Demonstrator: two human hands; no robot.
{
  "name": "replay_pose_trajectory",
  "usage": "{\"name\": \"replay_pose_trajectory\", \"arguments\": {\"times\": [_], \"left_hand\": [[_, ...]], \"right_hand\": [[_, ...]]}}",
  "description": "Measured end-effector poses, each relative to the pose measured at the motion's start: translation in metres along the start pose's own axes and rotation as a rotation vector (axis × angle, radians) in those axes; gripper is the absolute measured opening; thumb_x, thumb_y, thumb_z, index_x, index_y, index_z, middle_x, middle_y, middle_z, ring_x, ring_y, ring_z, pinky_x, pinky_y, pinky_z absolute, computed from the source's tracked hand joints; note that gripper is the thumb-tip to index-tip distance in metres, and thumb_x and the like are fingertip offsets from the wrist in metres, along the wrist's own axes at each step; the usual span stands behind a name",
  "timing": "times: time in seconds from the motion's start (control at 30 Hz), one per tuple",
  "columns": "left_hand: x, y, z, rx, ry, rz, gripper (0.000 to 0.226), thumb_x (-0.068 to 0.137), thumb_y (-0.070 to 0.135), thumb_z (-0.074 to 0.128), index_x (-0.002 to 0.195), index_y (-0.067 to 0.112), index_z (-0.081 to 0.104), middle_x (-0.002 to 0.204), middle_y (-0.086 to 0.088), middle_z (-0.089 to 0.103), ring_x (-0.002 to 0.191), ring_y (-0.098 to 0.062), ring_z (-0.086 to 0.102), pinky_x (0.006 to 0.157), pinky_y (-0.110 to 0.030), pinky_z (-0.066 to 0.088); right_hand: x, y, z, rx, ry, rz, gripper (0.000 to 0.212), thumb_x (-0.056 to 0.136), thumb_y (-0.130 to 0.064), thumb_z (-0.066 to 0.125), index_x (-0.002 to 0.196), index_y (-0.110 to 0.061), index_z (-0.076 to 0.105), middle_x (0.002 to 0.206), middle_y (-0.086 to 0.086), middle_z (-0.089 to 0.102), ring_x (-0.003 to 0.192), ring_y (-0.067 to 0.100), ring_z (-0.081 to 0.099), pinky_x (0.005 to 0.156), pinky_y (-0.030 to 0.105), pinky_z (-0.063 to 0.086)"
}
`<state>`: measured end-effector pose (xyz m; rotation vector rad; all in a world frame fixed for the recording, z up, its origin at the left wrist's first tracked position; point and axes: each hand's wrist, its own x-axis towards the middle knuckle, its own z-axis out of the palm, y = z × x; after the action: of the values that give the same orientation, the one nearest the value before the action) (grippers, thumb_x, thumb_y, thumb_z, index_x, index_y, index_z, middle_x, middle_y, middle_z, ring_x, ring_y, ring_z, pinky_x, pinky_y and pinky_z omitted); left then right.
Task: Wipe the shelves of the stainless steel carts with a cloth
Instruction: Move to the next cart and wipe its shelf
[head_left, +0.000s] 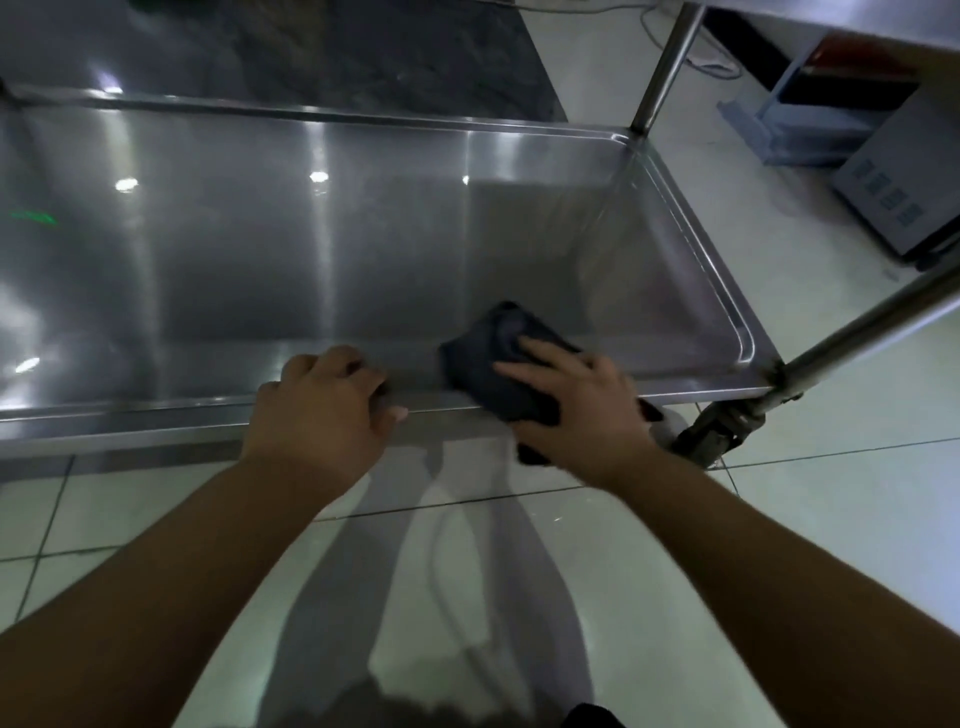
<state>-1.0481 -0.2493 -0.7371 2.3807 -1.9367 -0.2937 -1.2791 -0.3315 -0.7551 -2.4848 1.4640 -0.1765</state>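
Steel shelf (311, 249): left hand (322, 402) curls over rim (156, 415), right hand (576, 410) spread on crumpled dark cloth (485, 366).

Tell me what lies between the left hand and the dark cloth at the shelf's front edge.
Only a bare strip of the shelf, along its front rim, lies between the left hand and the cloth. The head view shows this.

Lower stainless steel shelf (311, 249): a shallow tray with a raised rim, its brushed surface streaked with lamp reflections. A dark cloth (498, 364) lies at 5 o'clock, crumpled over the near rim (part hangs outside it). Round posts (662, 67) rise from the corners at 1 and 4 o'clock. Beneath lies a pale tiled floor (805, 545).
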Motion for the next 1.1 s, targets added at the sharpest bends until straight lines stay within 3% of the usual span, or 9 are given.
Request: {"name": "replay_pose_trajectory", "arguments": {"times": [0.13,0.2,0.27,0.43,0.53,0.73,0.9,1.0,1.1], "left_hand": [[-0.011,-0.028,-0.006,0.004,0.015,-0.013,0.042,0.089,0.047,0.049,0.124,0.025,0.057,0.133,0.001,0.048,0.115,-0.029,0.045,0.089,-0.042,0.043],[-0.014,-0.033,-0.008,-0.014,0.020,-0.002,0.040,0.090,0.042,0.050,0.124,0.021,0.059,0.132,-0.001,0.050,0.112,-0.030,0.047,0.089,-0.041,0.044],[-0.017,-0.035,-0.008,-0.011,0.015,0.027,0.038,0.092,0.037,0.050,0.125,0.019,0.058,0.132,-0.002,0.050,0.112,-0.030,0.048,0.089,-0.039,0.043],[-0.014,-0.042,-0.014,-0.119,-0.005,0.012,0.032,0.089,0.032,0.057,0.113,0.010,0.065,0.122,-0.005,0.055,0.108,-0.029,0.051,0.090,-0.038,0.044],[-0.019,-0.048,-0.022,-0.128,0.010,-0.044,0.031,0.091,0.032,0.054,0.109,0.009,0.065,0.120,-0.006,0.054,0.107,-0.029,0.052,0.088,-0.038,0.045],[-0.048,-0.055,-0.032,-0.063,-0.002,-0.055,0.041,0.090,0.040,0.050,0.124,0.020,0.057,0.135,-0.002,0.044,0.120,-0.026,0.042,0.097,-0.037,0.042],[-0.091,-0.038,-0.064,-0.203,-0.136,-0.108,0.040,0.089,0.041,0.050,0.126,0.025,0.053,0.142,0.002,0.036,0.122,-0.023,0.044,0.091,-0.037,0.047],[-0.114,-0.027,-0.103,-0.240,-0.164,-0.132,0.037,0.090,0.041,0.047,0.123,0.027,0.054,0.143,0.004,0.036,0.113,-0.022,0.053,0.086,-0.035,0.048],[-0.137,-0.014,-0.150,-0.252,-0.195,-0.109,0.040,0.090,0.042,0.042,0.125,0.026,0.053,0.140,0.005,0.039,0.110,-0.021,0.055,0.087,-0.033,0.045]], "right_hand": [[-0.015,0.028,-0.008,0.013,0.105,0.422,0.061,0.081,-0.041,0.059,0.137,-0.046,0.037,0.152,-0.015,0.027,0.124,0.031,0.027,0.102,0.048,0.028],[-0.017,0.010,0.000,-0.047,0.074,0.478,0.066,0.082,-0.041,0.058,0.141,-0.044,0.030,0.154,-0.012,0.022,0.124,0.034,0.022,0.102,0.051,0.025],[-0.013,-0.021,0.008,-0.072,0.038,0.404,0.067,0.082,-0.042,0.058,0.142,-0.046,0.026,0.155,-0.012,0.018,0.125,0.037,0.020,0.103,0.053,0.024],[-0.003,-0.082,0.025,-0.096,0.040,-0.035,0.057,0.087,-0.039,0.057,0.139,-0.045,0.034,0.151,-0.014,0.029,0.120,0.034,0.027,0.098,0.044,0.026],[0.004,-0.080,0.018,-0.064,0.021,-0.086,0.055,0.087,-0.033,0.061,0.137,-0.043,0.041,0.148,-0.018,0.035,0.117,0.029,0.034,0.097,0.039,0.029],[-0.013,-0.075,-0.002,0.010,-0.011,-0.095,0.048,0.084,-0.023,0.068,0.129,-0.032,0.056,0.137,-0.010,0.052,0.105,0.032,0.050,0.092,0.043,0.042],[-0.034,-0.097,-0.050,0.112,-0.338,0.056,0.050,0.085,-0.022,0.064,0.131,-0.037,0.052,0.128,-0.006,0.058,0.097,0.026,0.059,0.083,0.040,0.052],[-0.048,-0.119,-0.091,0.329,-0.514,0.244,0.041,0.084,-0.021,0.067,0.120,-0.036,0.058,0.099,-0.002,0.067,0.076,0.020,0.066,0.065,0.036,0.059],[-0.062,-0.146,-0.137,0.473,-0.618,0.350,0.031,0.082,-0.021,0.068,0.107,-0.039,0.061,0.077,-0.002,0.068,0.060,0.016,0.066,0.050,0.027,0.054]]}}
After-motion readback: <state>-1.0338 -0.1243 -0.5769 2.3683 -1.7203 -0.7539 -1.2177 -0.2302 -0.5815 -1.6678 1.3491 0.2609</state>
